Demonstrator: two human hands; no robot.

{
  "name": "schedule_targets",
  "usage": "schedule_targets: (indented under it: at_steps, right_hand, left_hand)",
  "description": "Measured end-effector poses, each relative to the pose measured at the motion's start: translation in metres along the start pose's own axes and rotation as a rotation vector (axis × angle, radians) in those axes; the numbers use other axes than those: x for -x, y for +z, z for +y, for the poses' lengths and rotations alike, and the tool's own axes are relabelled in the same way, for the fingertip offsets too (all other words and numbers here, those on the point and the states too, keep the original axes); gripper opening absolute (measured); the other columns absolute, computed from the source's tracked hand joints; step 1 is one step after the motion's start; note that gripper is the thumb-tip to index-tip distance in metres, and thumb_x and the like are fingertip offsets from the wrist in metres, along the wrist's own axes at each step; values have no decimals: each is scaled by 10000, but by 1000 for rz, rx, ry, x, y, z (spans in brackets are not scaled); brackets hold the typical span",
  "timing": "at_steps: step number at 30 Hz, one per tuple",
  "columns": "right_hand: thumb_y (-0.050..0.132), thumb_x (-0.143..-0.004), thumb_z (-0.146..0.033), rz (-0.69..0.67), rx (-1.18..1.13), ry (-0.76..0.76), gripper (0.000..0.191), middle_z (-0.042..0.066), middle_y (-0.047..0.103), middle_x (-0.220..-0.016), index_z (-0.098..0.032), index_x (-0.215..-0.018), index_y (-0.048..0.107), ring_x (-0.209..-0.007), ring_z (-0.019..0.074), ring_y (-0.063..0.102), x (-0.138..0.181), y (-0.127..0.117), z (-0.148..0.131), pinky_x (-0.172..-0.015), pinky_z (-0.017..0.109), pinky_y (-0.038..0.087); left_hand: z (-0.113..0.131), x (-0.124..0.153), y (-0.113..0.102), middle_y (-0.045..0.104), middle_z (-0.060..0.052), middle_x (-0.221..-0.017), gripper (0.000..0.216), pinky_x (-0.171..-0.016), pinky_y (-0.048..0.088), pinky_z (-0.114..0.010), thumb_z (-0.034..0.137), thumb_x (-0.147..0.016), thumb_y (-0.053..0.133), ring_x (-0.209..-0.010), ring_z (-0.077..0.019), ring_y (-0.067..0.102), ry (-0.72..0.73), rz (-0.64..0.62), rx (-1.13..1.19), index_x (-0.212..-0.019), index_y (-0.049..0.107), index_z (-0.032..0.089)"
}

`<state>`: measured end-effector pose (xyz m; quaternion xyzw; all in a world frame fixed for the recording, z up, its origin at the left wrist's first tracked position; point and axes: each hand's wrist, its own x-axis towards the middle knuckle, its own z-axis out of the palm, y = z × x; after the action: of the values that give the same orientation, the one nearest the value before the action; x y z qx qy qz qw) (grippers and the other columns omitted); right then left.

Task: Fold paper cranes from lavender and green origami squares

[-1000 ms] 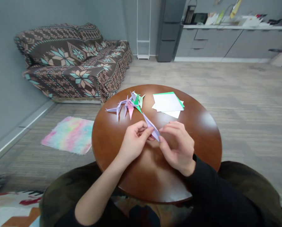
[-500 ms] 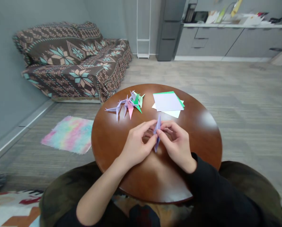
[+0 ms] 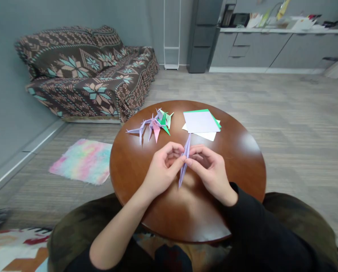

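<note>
Between my two hands is a narrow piece of folded lilac origami paper (image 3: 183,176), pointed at both ends and held above the table. My left hand (image 3: 165,166) pinches it from the left with thumb and fingers. From the right, my right hand (image 3: 208,166) grips its other side, thumb in front. Part of the paper's middle is hidden behind the fingertips. Beyond my left hand lies a cluster of folded paper cranes (image 3: 155,126) in lilac, pink and green. Past my right hand rests a stack of square paper sheets (image 3: 202,121), lilac on top, with green and white below.
The round brown wooden table (image 3: 237,158) stands between my knees. Farther off are a sofa (image 3: 86,75) with a patterned cover, a pastel fluffy rug (image 3: 82,161) on the floor, and a kitchen counter (image 3: 254,51) along the back wall.
The folded lilac paper has turned a little in my hands, with its lower tip now further left and nearer me. Both hands still hold it and have shifted slightly.
</note>
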<state>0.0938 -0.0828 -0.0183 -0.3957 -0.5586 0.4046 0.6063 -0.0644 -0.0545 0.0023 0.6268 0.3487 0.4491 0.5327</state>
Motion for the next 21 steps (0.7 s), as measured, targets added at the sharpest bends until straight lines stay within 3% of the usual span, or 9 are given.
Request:
schedule_targets:
  at_steps: [7,14,21]
  right_hand:
    - [788,-834,-360,62,36,132,178,30,728,-814,-204,-833,701,-746,192,679,-2,-2,3,-711,322,572]
    - [801,-813,-312,120,45,164,108,27,785,-813,-205,-811,789,-744,189,701,-5,-5,7,-740,320,557]
    - [886,-703,-339,191,-24,201,230,28,767,-774,-196,-797,732,-709,186,711,-8,-3,8,-714,327,593]
  left_hand:
    - [-7,3,5,752,-62,-917,146,-764,591,-272,288,-883,678,-822,-186,726,24,33,-147,-971,700,172]
    - [-11,0,5,775,-59,-887,186,-772,614,-276,287,-821,766,-825,-190,741,-51,117,-43,-944,734,150]
    - [-11,-2,3,780,-68,-919,142,-837,605,-309,253,-840,732,-878,-200,743,-63,94,-26,-933,722,146]
